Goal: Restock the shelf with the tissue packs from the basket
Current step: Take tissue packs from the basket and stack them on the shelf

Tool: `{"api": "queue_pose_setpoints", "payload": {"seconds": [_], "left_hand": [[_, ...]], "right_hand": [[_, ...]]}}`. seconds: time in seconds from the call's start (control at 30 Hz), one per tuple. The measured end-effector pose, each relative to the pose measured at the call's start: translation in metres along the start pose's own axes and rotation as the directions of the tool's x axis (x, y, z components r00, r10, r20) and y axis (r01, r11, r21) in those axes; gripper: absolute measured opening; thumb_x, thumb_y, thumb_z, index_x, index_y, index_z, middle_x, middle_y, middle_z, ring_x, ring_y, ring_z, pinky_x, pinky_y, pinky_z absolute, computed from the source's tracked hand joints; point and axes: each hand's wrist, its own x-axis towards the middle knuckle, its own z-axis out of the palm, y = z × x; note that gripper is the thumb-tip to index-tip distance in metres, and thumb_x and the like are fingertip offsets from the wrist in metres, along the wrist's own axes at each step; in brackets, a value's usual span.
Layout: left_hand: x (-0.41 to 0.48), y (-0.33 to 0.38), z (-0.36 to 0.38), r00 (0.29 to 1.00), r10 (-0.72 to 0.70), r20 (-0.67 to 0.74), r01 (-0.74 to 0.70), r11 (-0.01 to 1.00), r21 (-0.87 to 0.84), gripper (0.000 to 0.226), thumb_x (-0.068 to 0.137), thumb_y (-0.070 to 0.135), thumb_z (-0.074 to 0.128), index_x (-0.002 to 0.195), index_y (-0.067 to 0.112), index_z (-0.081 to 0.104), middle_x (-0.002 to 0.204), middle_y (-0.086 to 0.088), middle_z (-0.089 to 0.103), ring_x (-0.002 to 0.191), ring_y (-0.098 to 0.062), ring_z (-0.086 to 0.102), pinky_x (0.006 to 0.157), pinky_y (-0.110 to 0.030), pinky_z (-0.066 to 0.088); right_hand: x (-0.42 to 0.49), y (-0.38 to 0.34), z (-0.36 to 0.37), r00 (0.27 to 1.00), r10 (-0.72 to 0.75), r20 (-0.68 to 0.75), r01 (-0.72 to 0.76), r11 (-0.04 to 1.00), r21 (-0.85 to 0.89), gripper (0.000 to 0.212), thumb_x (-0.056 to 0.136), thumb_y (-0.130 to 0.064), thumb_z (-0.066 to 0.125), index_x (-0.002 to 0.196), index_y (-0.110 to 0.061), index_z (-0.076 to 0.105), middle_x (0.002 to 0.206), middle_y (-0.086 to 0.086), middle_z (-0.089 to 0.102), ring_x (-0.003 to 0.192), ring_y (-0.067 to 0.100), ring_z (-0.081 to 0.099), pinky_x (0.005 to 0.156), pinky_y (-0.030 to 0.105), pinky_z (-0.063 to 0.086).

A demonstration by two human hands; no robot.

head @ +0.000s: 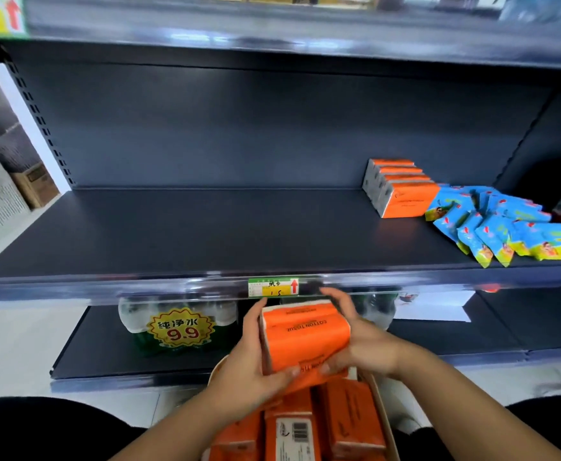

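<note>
Both hands hold a bunch of orange tissue packs just below the front edge of the dark shelf. My left hand grips the bunch's left side, its thumb under the bottom edge. My right hand grips the right side, fingers curled over the top. Below them the basket holds several more orange tissue packs. A row of orange tissue packs stands on the shelf at the right rear.
Blue and yellow wipe packets lie heaped on the shelf's right end. A price tag sits on the shelf's front rail. Bottled water with a 9.9 sticker stands on the lower shelf. Another shelf hangs above.
</note>
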Motion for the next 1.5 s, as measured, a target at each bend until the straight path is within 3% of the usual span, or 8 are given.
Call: {"api": "queue_pose_setpoints", "payload": {"seconds": [0.1, 0.23, 0.37, 0.47, 0.63, 0.9, 1.17, 1.5], "left_hand": [[0.020, 0.026, -0.018, 0.998, 0.069, -0.013, -0.068, 0.996, 0.066, 0.100, 0.075, 0.043, 0.080, 0.143, 0.049, 0.007, 0.133, 0.031, 0.045, 0.119, 0.011, 0.050, 0.101, -0.024, 0.047], [0.060, 0.054, -0.045, 0.994, 0.105, 0.008, -0.106, 0.986, 0.130, 0.097, 0.063, 0.055, 0.083, 0.136, 0.052, 0.020, 0.133, 0.017, 0.052, 0.120, -0.002, 0.055, 0.101, -0.037, 0.049], [0.112, 0.086, -0.047, 0.988, 0.153, 0.024, -0.155, 0.974, 0.162, 0.093, 0.068, 0.035, 0.085, 0.135, 0.049, 0.022, 0.133, 0.013, 0.051, 0.122, -0.005, 0.053, 0.101, -0.039, 0.049], [0.155, 0.107, -0.032, 0.984, 0.174, 0.046, -0.179, 0.962, 0.208, 0.095, 0.069, 0.033, 0.085, 0.135, 0.048, 0.018, 0.128, 0.012, 0.051, 0.120, -0.009, 0.053, 0.100, -0.040, 0.049], [0.216, 0.120, 0.014, 0.988, 0.133, 0.081, -0.150, 0.956, 0.253, 0.099, 0.072, 0.020, 0.085, 0.143, 0.031, 0.016, 0.118, 0.008, 0.051, 0.116, -0.016, 0.054, 0.102, -0.036, 0.045], [0.280, 0.113, 0.092, 0.994, 0.073, 0.078, -0.090, 0.967, 0.240, 0.087, 0.076, 0.012, 0.081, 0.139, 0.025, 0.022, 0.109, 0.008, 0.052, 0.105, -0.011, 0.052, 0.085, -0.023, 0.039], [0.323, 0.099, 0.119, 0.996, 0.086, -0.019, -0.080, 0.976, 0.203, 0.100, 0.071, 0.016, 0.084, 0.144, 0.032, 0.016, 0.134, -0.002, 0.049, 0.122, -0.019, 0.051, 0.104, -0.038, 0.043], [0.345, 0.102, 0.139, 0.997, 0.046, -0.061, -0.032, 0.976, 0.214, 0.116, 0.066, 0.015, 0.087, 0.149, 0.032, 0.008, 0.143, -0.005, 0.042, 0.128, -0.023, 0.046, 0.109, -0.043, 0.039]], "right_hand": [[-0.007, -0.025, -0.019, 0.994, -0.090, -0.069, 0.086, 0.995, -0.054, 0.112, 0.065, -0.002, 0.085, 0.139, -0.043, 0.012, 0.127, -0.001, 0.055, 0.112, 0.014, 0.058, 0.088, 0.030, 0.055], [-0.008, -0.055, -0.051, 0.977, -0.172, -0.125, 0.150, 0.975, -0.165, 0.100, 0.072, -0.014, 0.084, 0.141, -0.043, 0.018, 0.128, -0.007, 0.051, 0.118, 0.011, 0.053, 0.091, 0.025, 0.052], [-0.002, -0.081, -0.095, 0.937, -0.264, -0.229, 0.168, 0.915, -0.367, 0.094, 0.073, -0.016, 0.083, 0.144, -0.033, 0.025, 0.134, -0.003, 0.044, 0.121, 0.012, 0.048, 0.100, 0.025, 0.043], [-0.001, -0.094, -0.133, 0.896, -0.330, -0.296, 0.105, 0.806, -0.582, 0.087, 0.070, -0.018, 0.085, 0.140, -0.022, 0.033, 0.131, 0.001, 0.043, 0.119, 0.013, 0.045, 0.096, 0.019, 0.036], [-0.002, -0.088, -0.193, 0.886, -0.227, -0.404, -0.215, 0.571, -0.792, 0.086, 0.065, -0.046, 0.082, 0.136, -0.031, 0.036, 0.137, -0.006, 0.039, 0.129, 0.023, 0.034, 0.105, 0.043, 0.031], [0.011, -0.038, -0.247, 0.876, -0.092, -0.473, -0.416, 0.351, -0.839, 0.075, 0.077, -0.040, 0.070, 0.141, -0.026, 0.032, 0.143, -0.001, 0.035, 0.136, 0.028, 0.023, 0.109, 0.057, 0.014], [0.029, -0.024, -0.277, 0.867, -0.094, -0.490, -0.458, 0.237, -0.857, 0.076, 0.084, -0.028, 0.062, 0.148, -0.021, 0.021, 0.151, 0.002, 0.023, 0.140, 0.032, 0.018, 0.113, 0.061, 0.008], [0.034, -0.014, -0.294, 0.837, -0.081, -0.541, -0.509, 0.245, -0.825, 0.077, 0.090, -0.019, 0.058, 0.152, -0.020, 0.012, 0.154, 0.003, 0.021, 0.139, 0.032, 0.024, 0.112, 0.061, 0.011]]}}
